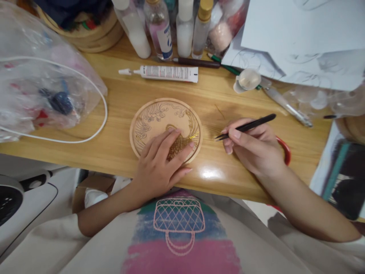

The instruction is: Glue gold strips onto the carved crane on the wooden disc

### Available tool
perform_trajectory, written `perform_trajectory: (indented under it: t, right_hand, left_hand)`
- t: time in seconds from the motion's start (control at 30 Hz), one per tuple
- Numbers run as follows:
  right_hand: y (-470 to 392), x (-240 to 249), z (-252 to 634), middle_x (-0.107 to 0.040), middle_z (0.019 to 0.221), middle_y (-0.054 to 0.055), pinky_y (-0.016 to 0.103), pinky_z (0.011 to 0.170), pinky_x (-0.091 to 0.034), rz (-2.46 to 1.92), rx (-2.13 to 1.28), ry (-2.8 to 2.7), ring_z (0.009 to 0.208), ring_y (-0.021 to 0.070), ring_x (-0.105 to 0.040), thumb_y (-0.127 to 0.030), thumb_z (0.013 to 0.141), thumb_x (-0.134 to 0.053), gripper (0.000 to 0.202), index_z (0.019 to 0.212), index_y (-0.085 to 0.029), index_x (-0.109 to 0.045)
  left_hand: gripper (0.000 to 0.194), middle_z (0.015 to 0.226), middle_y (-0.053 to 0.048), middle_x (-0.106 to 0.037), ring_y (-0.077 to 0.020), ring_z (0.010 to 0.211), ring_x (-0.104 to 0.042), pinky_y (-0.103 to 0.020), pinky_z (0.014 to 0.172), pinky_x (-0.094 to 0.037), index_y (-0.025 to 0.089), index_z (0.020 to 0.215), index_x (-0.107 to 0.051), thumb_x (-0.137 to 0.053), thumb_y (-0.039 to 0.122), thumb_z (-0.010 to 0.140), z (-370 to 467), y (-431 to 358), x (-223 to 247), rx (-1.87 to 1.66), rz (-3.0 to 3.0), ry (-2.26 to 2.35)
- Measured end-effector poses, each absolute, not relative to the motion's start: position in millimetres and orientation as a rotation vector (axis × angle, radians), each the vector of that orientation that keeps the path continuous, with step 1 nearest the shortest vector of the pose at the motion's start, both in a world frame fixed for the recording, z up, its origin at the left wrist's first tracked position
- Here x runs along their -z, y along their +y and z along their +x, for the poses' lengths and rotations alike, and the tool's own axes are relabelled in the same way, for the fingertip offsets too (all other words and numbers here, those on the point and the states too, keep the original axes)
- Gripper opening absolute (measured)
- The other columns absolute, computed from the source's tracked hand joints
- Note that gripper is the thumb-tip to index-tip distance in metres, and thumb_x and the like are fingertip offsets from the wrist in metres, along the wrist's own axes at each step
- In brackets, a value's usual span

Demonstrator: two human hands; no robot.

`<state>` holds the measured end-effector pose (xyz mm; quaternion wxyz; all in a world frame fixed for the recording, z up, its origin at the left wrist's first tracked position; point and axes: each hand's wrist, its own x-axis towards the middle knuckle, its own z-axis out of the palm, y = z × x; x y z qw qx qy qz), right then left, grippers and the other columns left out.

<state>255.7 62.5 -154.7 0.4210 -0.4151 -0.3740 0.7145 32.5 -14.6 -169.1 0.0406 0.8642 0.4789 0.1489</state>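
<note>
A round wooden plaque (155, 114) lies on the table in front of me, with dark wavy lines drawn on it and gold wire filling part of the pattern. My left hand (159, 160) rests flat on its lower part, fingers spread over the gold scale-like area (180, 147). Bright gold strands (194, 136) show by the index fingertip. To the right of the plaque, my right hand (251, 144) pinches black tweezers (251, 125), their tips pointing left just above the tabletop. A thin gold wire piece (219, 111) lies beyond those tips.
A white tube of glue (169, 73) lies behind the plaque, before several bottles (158, 32). Plastic bags and a white cable (106, 110) occupy the left. Paper sheets (302, 30), a small clear cup (249, 79) and a pen-like knife (288, 104) are at right. Red handles (286, 150) show behind my right hand.
</note>
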Motion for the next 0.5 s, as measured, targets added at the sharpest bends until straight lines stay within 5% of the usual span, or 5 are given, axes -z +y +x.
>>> perform_trajectory:
  t: [0.5]
  right_hand:
    - [63.8,151.0,253.7,-0.065,0.054,-0.003,0.025,0.042,-0.044,-1.095,-1.785,-0.943,0.043,0.0089,-0.053,-0.036,0.062,-0.088,0.020,0.067,-0.022,-0.074]
  left_hand:
    - [0.042,0.141,-0.016,-0.049,-0.0338,0.132,-0.047,-0.048,0.105,-0.041,0.028,0.131,-0.057,-0.055,0.045,0.093,36.0,-15.5,170.6,-0.415,2.662,1.502]
